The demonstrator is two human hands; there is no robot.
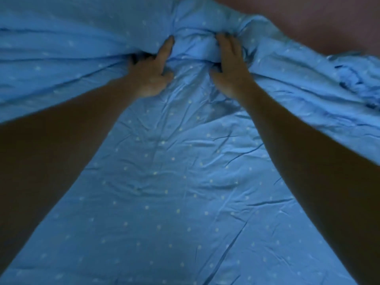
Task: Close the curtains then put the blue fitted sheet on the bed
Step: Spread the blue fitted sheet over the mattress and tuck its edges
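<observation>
The blue fitted sheet [164,192], dotted with small pale spots, covers almost the whole view and lies wrinkled across the bed. Both my arms reach forward over it. My left hand [151,73] grips a bunched fold of the sheet, its index finger pointing up along the fabric. A hand's width to the right, my right hand [230,64] has its fingers curled into the same bunched ridge. The sheet's gathered elastic edge [353,79] shows at the far right.
A bare pinkish-brown surface [308,19], which looks like the uncovered mattress, lies beyond the bunched sheet at the top right. The light is dim. No curtains are in view.
</observation>
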